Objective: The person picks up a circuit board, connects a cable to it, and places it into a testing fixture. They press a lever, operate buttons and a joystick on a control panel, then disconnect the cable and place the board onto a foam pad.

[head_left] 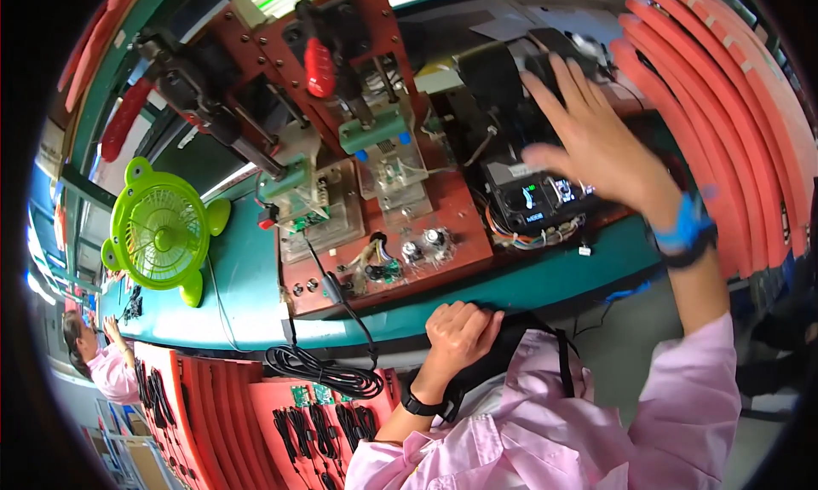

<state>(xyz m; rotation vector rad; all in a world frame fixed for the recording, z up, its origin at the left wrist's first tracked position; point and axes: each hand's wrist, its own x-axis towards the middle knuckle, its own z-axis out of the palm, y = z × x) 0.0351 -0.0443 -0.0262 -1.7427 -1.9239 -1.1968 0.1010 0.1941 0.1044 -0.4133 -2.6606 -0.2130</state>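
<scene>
My right hand [596, 141] reaches out over the black electronic unit at the right of the bench, its fingers stretched and apart. Just left of the wrist, the unit's lit display [530, 198] shows coloured marks. Beyond the fingertips stand dark block-like parts [494, 77]. Curled into a fist, my left hand [464, 332] rests at the bench's front edge, and nothing shows in it. Ahead of it is a red-brown test fixture [460, 226] with knobs [434, 237] and two toggle clamps with red handles [319, 68]. A green circuit board [307, 220] sits under the left clamp.
A green desk fan [162, 230] stands on the left of the green bench [247, 268]. A coiled black cable [324, 372] hangs over the front edge. Red foam trays [724, 123] stack at the right; more [264, 396] hold cables below. Another person [102, 362] sits far left.
</scene>
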